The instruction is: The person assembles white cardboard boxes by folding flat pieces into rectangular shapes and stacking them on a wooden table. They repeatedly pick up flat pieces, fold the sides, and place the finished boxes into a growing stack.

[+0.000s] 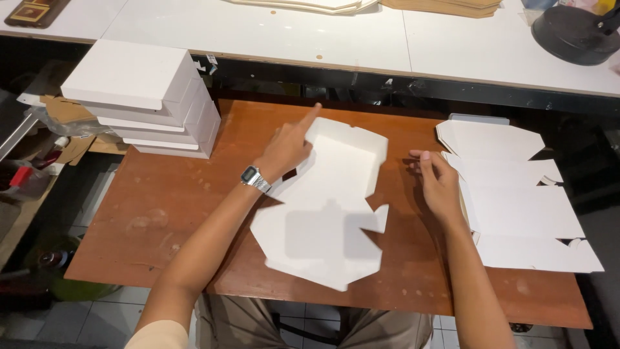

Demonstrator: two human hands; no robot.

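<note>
A flat white cardboard box blank (329, 213) lies in the middle of the brown wooden board (168, 200), its far end partly folded up into walls. My left hand (287, 148), with a metal wristwatch, presses on the folded far-left flap, index finger pointing away. My right hand (438, 184) rests on the board just right of the blank, fingers loosely curled and holding nothing, beside the edge of a stack of flat white blanks (516, 200).
A pile of finished white boxes (145, 97) stands at the board's far left corner. Behind runs a white worktable (271, 32) with a dark round pan (571, 35) at the right and flat cardboard sheets (445, 6). Clutter fills the floor at left.
</note>
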